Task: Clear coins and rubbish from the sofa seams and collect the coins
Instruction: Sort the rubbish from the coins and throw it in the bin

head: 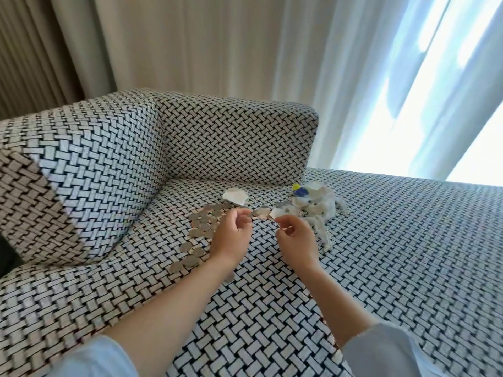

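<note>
Coppery coin (289,229) pinched in right grip (296,242).

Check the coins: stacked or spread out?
Spread out: the coins lie flat in a loose, partly overlapping trail on the sofa seat.

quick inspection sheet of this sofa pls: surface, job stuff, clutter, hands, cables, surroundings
surface: sofa seat, woven-pattern cover
job's things: coins spread in a loose band left of the left hand; rubbish pile of crumpled white scraps with a blue and yellow bit, beyond the right hand
clutter: white paper scrap behind the coins
hands: left hand fingers curled, hold unclear; right hand pinches a small coin-like piece
cables: nothing seen
surroundings: curtains behind the sofa, bright at right
</note>
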